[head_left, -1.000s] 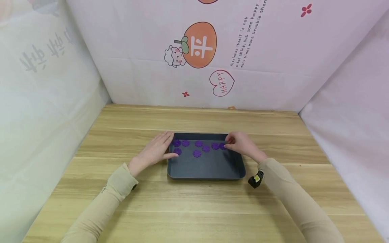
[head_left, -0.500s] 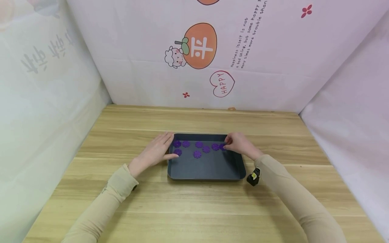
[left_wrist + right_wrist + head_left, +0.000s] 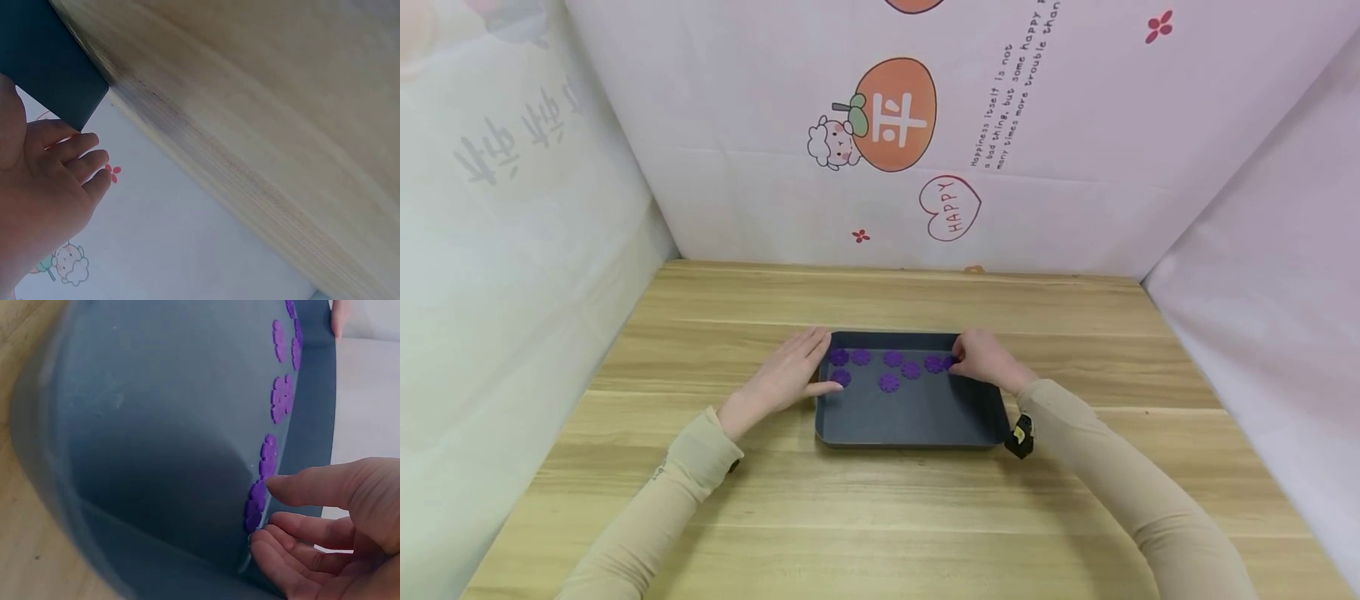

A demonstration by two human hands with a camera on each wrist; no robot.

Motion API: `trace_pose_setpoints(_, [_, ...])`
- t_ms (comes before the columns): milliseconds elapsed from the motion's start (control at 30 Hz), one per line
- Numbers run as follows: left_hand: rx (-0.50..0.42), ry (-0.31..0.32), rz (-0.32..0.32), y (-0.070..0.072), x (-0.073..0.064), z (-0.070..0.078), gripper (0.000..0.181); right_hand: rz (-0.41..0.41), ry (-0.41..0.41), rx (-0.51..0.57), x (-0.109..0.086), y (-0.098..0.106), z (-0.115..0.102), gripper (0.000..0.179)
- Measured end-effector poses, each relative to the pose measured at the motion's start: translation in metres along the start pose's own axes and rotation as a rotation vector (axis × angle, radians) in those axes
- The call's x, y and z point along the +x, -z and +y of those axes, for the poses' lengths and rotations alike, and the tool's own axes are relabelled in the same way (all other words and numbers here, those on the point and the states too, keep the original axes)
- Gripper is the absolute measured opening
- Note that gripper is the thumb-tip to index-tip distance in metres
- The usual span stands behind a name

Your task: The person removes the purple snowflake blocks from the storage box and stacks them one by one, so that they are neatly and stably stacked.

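A dark grey rectangular tray (image 3: 917,417) lies on the table with several purple notched, flower-shaped plastic discs (image 3: 889,382), mostly along its far side. My left hand (image 3: 786,371) rests at the tray's far left corner. Its fingers lie along the outer wall, and the straight thumb reaches over the rim beside a disc (image 3: 840,378). At the far right, my right hand (image 3: 988,358) pinches the end disc (image 3: 255,509), thumb on one side and curled fingertips on the other. A neighbouring disc (image 3: 268,456) sits right against it in the right wrist view.
The wooden table (image 3: 850,517) spreads around the tray. A printed white cloth (image 3: 760,200) hangs behind it, with further cloth walls at the left and right. A black wrist camera (image 3: 1020,436) on the right wrist overlaps the tray's near right corner in the head view.
My right hand and forearm have shifted slightly left, and the wrist camera now overlaps the tray's corner. The left hand, the tray and the other discs look unmoved.
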State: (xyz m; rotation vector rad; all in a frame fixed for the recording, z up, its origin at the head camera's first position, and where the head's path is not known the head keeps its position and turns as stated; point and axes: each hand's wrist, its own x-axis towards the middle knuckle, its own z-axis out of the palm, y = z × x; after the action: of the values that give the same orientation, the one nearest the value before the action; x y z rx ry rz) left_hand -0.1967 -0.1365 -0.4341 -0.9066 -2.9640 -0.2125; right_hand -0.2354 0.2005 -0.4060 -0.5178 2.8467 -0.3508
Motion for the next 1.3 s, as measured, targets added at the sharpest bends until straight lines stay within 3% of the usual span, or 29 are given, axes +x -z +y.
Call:
trace_pose_setpoints(400, [-0.024,0.020,-0.028,-0.0024,0.0011,-0.0014,0.090,0.010,0.009,-0.052,0.0023,-0.0055,-0.0008,0.030])
trace_pose_setpoints(633, [-0.012,0.012,-0.026,-0.0039,0.0017,-0.0024,0.090,-0.010,-0.015,-0.031,0.0045,-0.0072,0.0010,0.029])
trace_pose_setpoints(867, [-0.014,0.013,-0.024,-0.0042,0.0020,-0.0035,0.090,0.019,0.041,-0.028,0.0058,-0.0092,0.0061,0.024])
trace_pose_setpoints(1300, [-0.017,0.007,-0.019,-0.0046,0.0024,-0.0036,0.090,0.009,0.009,-0.042,0.0017,-0.0079,0.0001,0.025])
